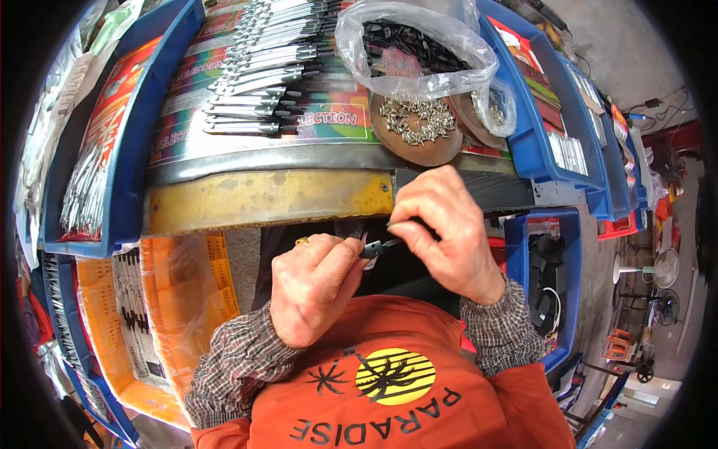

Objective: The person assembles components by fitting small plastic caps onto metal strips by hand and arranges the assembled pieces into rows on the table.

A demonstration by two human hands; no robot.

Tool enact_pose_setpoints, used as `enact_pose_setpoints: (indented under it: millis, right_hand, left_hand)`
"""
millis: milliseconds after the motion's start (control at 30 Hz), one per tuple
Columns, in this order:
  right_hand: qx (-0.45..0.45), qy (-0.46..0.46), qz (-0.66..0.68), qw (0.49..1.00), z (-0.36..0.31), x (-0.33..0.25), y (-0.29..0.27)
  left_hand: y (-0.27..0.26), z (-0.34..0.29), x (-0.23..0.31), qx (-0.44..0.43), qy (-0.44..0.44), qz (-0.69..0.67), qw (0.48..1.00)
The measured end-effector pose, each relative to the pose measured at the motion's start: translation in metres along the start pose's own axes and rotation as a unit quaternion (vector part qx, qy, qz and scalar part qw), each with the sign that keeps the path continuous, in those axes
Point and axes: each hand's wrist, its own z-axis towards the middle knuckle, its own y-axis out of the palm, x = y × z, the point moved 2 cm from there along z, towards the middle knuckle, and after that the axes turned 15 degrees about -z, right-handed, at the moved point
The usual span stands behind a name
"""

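Note:
My left hand [310, 284], with a ring on one finger, is closed and pinches a small dark piece [370, 250] with light spots like holes. It is held over my lap, just in front of the table edge. My right hand [443, 232] is closed too, thumb against fingers, beside the right end of that piece. Whatever lies in its pinch is too small to make out. Beyond the hands, small silver rivets [419, 120] lie on a round brown dish [389, 147]. Slim silver-and-black metal pieces [258, 97] lie in a long row on the table.
A clear plastic bag [357, 49] of small black parts stands behind the dish. Blue bins [132, 168] flank the table, with more blue trays [550, 112] at right. An orange crate [217, 273] is at lower left. Low on the right is a blue box [570, 299] with dark things.

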Motion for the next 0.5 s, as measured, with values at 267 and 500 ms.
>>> enact_pose_setpoints:
  millis: [267,500]
  right_hand:
    - [-0.024,-0.068,-0.012,0.997,-0.01,-0.022,0.004]
    - [-0.03,-0.019,0.105,0.994,-0.018,-0.016,0.008]
  left_hand:
    - [0.009,-0.004,0.002,-0.017,0.049,0.024,0.998]
    - [0.011,-0.007,0.007,-0.019,0.035,0.007,0.999]
